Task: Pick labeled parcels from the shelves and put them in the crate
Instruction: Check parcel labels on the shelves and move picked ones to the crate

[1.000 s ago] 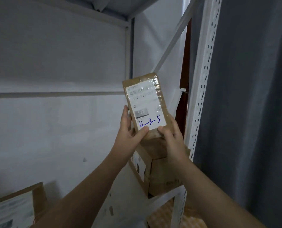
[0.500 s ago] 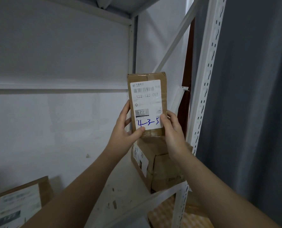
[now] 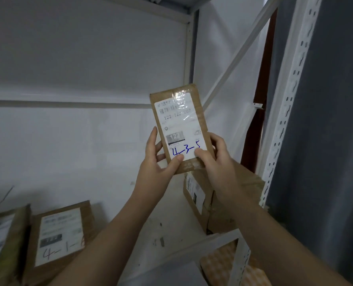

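Nearest the camera, two bare forearms rise from 6 o'clock toward the middle of the view. The left hand (image 3: 155,168) is clamped on the lower left edge of a small brown parcel (image 3: 181,129), thumb pressed on its front and fingers wrapped behind it. The right hand (image 3: 217,159) is clamped on the lower right corner, thumb lying over the bottom of the white label (image 3: 179,129). The parcel is held upright in the air, tilted slightly toward 11 o'clock, clear of the shelf board (image 3: 171,219). Its label faces the camera and carries a barcode, the printed number 122 and the blue handwritten mark 4-3-5. Just beyond the hands, at 5 o'clock from the held parcel, a larger cardboard box (image 3: 200,203) stands on the board against the perforated white upright (image 3: 285,112). At 8 o'clock, near the frame edge, a flat parcel (image 3: 58,236) marked 4-1 lies beside another parcel (image 3: 4,244) cut off by the frame. Farthest back are the white wall (image 3: 78,58) and, at 3 o'clock, a grey curtain (image 3: 336,120).
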Demonstrator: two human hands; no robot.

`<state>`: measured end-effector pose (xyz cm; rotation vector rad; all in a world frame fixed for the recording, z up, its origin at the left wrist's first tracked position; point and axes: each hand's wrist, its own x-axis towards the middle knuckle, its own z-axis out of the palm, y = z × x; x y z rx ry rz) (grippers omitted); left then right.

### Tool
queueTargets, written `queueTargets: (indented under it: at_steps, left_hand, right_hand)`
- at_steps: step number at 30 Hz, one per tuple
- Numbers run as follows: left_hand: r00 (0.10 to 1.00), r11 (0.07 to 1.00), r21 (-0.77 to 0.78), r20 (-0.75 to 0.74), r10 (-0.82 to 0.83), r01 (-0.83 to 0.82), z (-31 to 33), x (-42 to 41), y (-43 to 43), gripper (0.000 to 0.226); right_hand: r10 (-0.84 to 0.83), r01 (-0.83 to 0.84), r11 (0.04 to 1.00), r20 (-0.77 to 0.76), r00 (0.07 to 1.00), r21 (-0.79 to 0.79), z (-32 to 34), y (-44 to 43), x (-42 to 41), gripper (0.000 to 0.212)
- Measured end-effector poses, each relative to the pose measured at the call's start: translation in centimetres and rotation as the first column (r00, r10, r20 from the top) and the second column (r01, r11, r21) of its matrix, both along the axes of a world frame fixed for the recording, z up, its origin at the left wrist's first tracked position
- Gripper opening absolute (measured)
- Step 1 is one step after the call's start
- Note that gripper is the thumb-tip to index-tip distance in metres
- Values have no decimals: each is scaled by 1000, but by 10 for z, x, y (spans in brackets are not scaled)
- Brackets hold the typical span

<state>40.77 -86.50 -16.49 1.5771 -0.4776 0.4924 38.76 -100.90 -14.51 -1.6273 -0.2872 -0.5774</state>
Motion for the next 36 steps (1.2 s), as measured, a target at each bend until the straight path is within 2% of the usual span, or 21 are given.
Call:
queueTargets:
  at_steps: [4, 6, 8, 11, 15, 21, 28, 31, 33, 36]
  left_hand:
    - [970, 970, -22, -30, 241, -242, -26, -25, 44, 68]
    - [953, 952, 28, -17, 304, -303, -38, -39, 67, 59]
    - [926, 916, 141, 16, 377, -375, -47, -51, 91, 58]
    - [874, 792, 379, 111, 474, -478, -56, -68, 124, 78]
    - [789, 636, 496, 191, 584, -591, -56, -91, 158, 71]
    - [714, 522, 541, 233, 661, -660, -48, -106, 184, 56]
    - [626, 300, 637, 374, 684, -710, -53, -112, 190, 45]
    - [581, 193, 663, 433, 690, -724, -50, -111, 187, 45]
    - [567, 157, 676, 443, 694, -720, -47, -112, 181, 45]
    - [548, 150, 654, 462, 697, -742, -43, -114, 171, 41]
  right_hand:
    - [135, -136, 983, -22, 991, -119, -25, 44, 2, 54]
    - [219, -223, 965, -45, 975, -137, -40, 71, 1, 58]
    - [299, -305, 945, -68, 952, -113, -51, 97, -3, 60]
    - [361, -363, 930, -44, 931, -61, -64, 128, -6, 58]
    - [386, -385, 916, -7, 922, -113, -71, 162, -12, 50]
    - [331, -324, 916, -9, 943, -238, -82, 193, -10, 41]
    - [379, -338, 868, 47, 924, -364, -84, 192, -14, 42]
    - [394, -353, 826, 2, 919, -439, -77, 187, -13, 45]
    - [407, -373, 796, -35, 913, -477, -74, 182, -14, 50]
    - [386, -355, 769, -56, 921, -532, -70, 170, -13, 58]
